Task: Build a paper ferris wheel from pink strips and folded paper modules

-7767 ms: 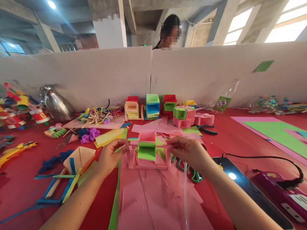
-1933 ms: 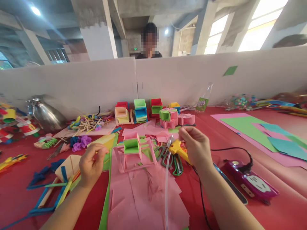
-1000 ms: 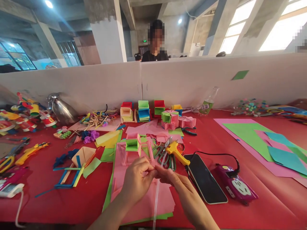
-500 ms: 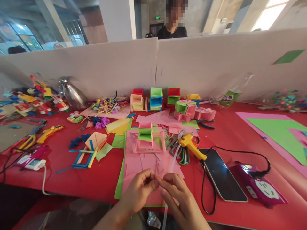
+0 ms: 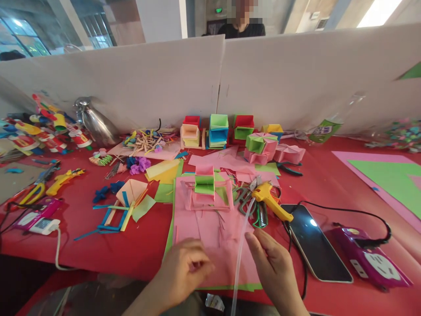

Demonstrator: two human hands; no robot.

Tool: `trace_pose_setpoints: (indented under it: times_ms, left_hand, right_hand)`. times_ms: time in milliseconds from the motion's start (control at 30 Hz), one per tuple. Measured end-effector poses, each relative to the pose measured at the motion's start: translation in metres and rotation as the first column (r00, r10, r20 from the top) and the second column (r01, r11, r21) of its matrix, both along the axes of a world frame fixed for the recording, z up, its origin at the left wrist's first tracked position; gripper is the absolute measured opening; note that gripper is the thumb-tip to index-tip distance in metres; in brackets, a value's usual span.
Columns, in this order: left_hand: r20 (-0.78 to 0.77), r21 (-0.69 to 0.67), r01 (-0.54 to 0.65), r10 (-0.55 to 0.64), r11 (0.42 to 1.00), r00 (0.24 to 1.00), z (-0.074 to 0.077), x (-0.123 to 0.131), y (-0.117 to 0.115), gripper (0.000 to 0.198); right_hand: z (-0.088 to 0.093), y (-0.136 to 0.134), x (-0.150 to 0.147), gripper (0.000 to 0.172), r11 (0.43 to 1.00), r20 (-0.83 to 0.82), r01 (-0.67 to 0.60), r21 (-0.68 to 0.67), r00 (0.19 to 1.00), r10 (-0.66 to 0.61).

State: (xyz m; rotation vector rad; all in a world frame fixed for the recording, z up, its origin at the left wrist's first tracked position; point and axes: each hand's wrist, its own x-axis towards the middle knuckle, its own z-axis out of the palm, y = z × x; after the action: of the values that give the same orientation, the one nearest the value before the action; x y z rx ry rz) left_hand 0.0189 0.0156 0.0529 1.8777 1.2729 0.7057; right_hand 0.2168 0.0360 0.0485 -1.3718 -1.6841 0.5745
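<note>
My left hand (image 5: pixel 186 268) hovers over the pink paper sheets (image 5: pixel 210 241), thumb and fingers curled together; anything between the fingertips cannot be made out. To the right, my right hand (image 5: pixel 274 265) is held with thumb and fingers apart and shows nothing in it. It is nearest the yellow glue gun (image 5: pixel 271 202), whose long clear glue stick (image 5: pixel 241 250) runs down between my hands. Beyond the hands, a folded-paper piece in pink and green (image 5: pixel 204 184) stands with a pink paper frame (image 5: pixel 230 195) on the sheets.
Scissors and a cutter (image 5: pixel 259 216) lie under the glue gun. A phone (image 5: pixel 320 243) and a purple power strip (image 5: pixel 375 261) are at right. Left are a blue stick frame (image 5: pixel 113 219) and yellow pliers (image 5: pixel 66 181). Folded-paper boxes (image 5: pixel 219 131) line the white partition (image 5: pixel 148 79).
My hands, together at the fingertips before, have come apart. The right hand has moved right toward the glue gun; the left has drawn slightly left. The view has shifted a little.
</note>
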Motion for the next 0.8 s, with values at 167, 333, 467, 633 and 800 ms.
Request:
trace_pose_setpoints:
  times_ms: [167, 333, 467, 633, 800]
  left_hand:
    - [0.068, 0.244, 0.166, -0.188, 0.955, 0.980, 0.003, 0.045, -0.005, 0.006]
    - [-0.124, 0.463, 0.073, -0.017, 0.884, 0.992, 0.008, 0.056, 0.018, 0.031]
    - [-0.321, 0.462, 0.134, 0.024, 0.877, 0.947, 0.016, 0.057, 0.035, 0.017]
    - [-0.270, 0.466, 0.180, -0.055, 0.866, 0.961, 0.026, 0.054, 0.030, 0.007]
    - [-0.099, 0.474, -0.064, 0.125, 0.878, 0.987, 0.033, 0.025, 0.034, 0.010]
  right_hand:
    - [0.002, 0.009, -0.006, 0.025, 0.986, -0.120, -0.097, -0.133, 0.989, 0.082]
    - [0.019, 0.025, 0.012, 0.034, 0.990, -0.030, 0.048, -0.135, 0.998, -0.053]
    - [0.031, 0.041, 0.032, 0.040, 0.981, 0.211, 0.192, -0.030, 0.960, -0.181]
    - [0.038, 0.052, 0.030, 0.018, 0.983, 0.331, 0.148, 0.106, 0.927, -0.175]
    - [0.055, 0.060, -0.005, 0.019, 0.984, 0.286, 0.025, 0.176, 0.955, -0.076]
